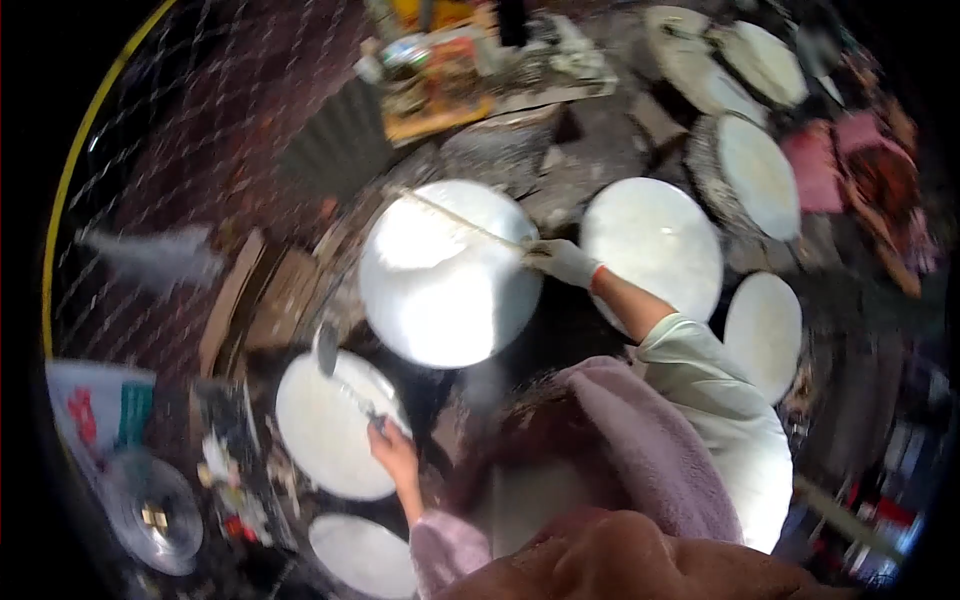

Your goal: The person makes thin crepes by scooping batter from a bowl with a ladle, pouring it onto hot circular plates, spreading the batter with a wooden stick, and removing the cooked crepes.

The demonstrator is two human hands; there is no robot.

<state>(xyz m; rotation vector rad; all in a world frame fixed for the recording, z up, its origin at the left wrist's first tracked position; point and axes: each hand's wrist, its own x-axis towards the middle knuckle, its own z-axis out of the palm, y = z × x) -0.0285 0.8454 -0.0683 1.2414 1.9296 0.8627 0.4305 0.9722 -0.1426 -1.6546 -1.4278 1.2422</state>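
My right hand (565, 262), in a white glove, is closed round one end of a long thin stick (465, 222). The stick reaches left across a large round white disc (440, 330), whose surface shines in the light. Whether the stick touches that surface, I cannot tell. Lower left, my bare left hand (395, 452) is wrapped round the handle of a ladle (326, 352). The ladle points up and away over a smaller round white disc (335, 440). Just right of my gloved hand is another large white disc (655, 240).
More round white discs (763, 335) stand around me, including one at lower left (362, 555). Wire mesh (200, 120) runs along the left. Cardboard pieces (285, 300), a plastic tub (150, 510) and a yellow box (440, 120) lie about. Pink cloth (815, 165) is at upper right.
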